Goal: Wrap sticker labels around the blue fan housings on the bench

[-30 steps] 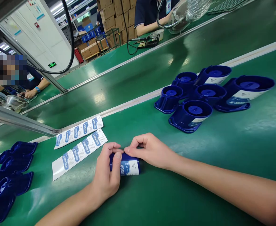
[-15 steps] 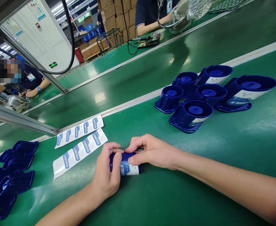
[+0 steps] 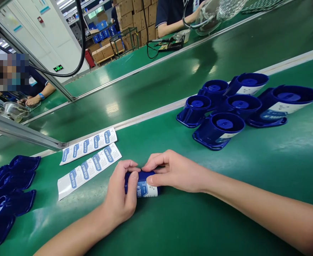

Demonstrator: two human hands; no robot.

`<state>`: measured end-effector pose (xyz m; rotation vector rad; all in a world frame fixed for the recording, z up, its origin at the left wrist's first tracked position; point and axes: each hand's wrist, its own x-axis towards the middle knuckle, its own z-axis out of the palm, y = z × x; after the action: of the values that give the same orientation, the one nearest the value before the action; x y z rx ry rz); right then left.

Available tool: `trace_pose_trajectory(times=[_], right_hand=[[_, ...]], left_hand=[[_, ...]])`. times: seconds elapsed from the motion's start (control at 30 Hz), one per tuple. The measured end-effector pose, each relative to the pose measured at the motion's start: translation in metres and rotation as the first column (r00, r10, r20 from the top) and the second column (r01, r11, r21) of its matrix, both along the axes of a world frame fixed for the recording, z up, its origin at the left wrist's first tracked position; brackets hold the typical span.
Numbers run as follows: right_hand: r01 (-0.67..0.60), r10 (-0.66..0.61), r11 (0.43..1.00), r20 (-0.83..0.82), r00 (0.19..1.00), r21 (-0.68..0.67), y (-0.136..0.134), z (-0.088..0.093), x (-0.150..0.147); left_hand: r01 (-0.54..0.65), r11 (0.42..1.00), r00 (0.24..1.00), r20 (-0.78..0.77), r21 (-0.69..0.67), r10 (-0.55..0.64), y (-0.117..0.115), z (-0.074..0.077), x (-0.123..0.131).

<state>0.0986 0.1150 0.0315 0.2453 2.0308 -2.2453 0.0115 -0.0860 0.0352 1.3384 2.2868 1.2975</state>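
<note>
Between my hands a blue plastic housing [image 3: 145, 175] lies on its side on the green bench, a blue-and-white label on the face toward me. My left hand [image 3: 123, 190] wraps round its left end, thumb along the near side. From the right, my right hand [image 3: 167, 170] grips it, its thumb pressed on the label and its fingers curled over the top. The fingers partly hide the housing and the label. Left of my hands lie two sheets of printed labels, the nearer sheet [image 3: 88, 171] and the farther sheet [image 3: 88, 145].
Several blue housings [image 3: 226, 122], some labelled, stand at the right. More blue housings [image 3: 15, 201] lie at the left edge. A metal post [image 3: 25, 131] rises at the left. Across the bench a person's arm [image 3: 176, 26] is near a soldering iron holder [image 3: 172, 44]; another person's hand [image 3: 33, 101] shows at left.
The view has shifted slightly, so the sheets and left housings sit a little farther left. Both hands keep nearly the same grip on the housing.
</note>
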Motion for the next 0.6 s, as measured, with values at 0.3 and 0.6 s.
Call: trace_pose_trajectory(times=[0.3, 0.6], right_hand=[[-0.137, 0.136, 0.991, -0.138, 0.981, 0.004, 0.015, -0.011, 0.010], [-0.139, 0.148, 0.857, -0.021, 0.989, -0.496, 0.002, -0.017, 0.000]], left_hand=[[0.236, 0.949, 0.972, -0.045, 0.210, -0.231, -0.003, -0.013, -0.025], [0.135, 0.884, 0.987, 0.022, 0.448, -0.162, -0.004, -0.007, -0.025]])
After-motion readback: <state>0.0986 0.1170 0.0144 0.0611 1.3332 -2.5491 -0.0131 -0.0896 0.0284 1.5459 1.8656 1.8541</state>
